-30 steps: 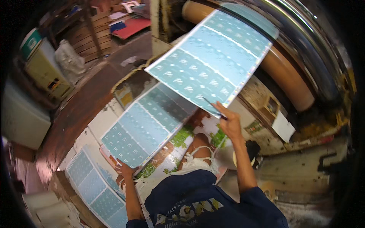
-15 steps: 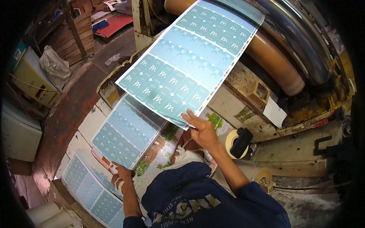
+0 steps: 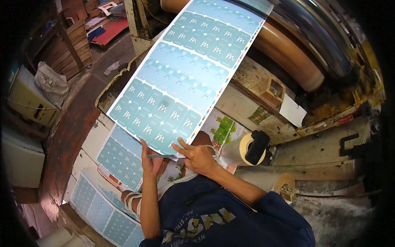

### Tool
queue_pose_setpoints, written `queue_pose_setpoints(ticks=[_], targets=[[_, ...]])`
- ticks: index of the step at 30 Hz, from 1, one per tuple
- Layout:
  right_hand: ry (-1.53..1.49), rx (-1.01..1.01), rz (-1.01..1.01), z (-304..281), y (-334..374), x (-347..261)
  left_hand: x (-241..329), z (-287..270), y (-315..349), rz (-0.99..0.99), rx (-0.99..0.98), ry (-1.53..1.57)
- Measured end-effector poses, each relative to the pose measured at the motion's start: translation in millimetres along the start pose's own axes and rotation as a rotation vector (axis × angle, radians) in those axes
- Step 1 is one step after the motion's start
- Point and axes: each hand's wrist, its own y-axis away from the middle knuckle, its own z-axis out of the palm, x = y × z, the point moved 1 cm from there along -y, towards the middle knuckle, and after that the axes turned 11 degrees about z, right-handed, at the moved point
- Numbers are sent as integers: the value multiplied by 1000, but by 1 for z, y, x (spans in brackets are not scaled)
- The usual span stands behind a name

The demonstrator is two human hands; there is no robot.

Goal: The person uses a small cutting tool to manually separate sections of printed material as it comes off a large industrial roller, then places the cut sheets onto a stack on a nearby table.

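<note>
A long printed sheet (image 3: 181, 74) with teal and pale-blue panels slopes down toward me from the machine's rollers. My right hand (image 3: 199, 157) pinches its near right corner, thumb and finger over the print. At the near edge, my left hand (image 3: 151, 159) grips the sheet, its other fingers partly hidden. A thin grey blade-like strip (image 3: 166, 156) runs along that edge between my hands; I cannot make out exactly what it is. Below, similar printed sheets (image 3: 119, 156) lie to the left, partly covered by the hanging one.
A shiny metal roller (image 3: 325, 37) and a brown roller (image 3: 288, 53) stand at the upper right. Clear film rolls (image 3: 234, 150) lie right of my legs, beside a black handle-like part (image 3: 257, 152). More printed sheets (image 3: 96, 206) rest at lower left.
The long sheet has come farther down toward me. My left hand has moved from the lower stack up to the sheet's near edge, and my right hand has moved slightly nearer and left.
</note>
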Motion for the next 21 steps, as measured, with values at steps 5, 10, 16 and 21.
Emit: queue_pose_setpoints(ticks=[5,10,16,21], targets=[[31,-109,44,2,14,-16,10,6,-2,-70,159,-416],[-71,-200,13,3,16,16,-3,-18,11,2,185,-445],[-422,-219,201,-45,-5,43,-3,-34,32,144,174,-591],[-652,41,431,-154,-58,63,3,-19,45,287,242,-803]])
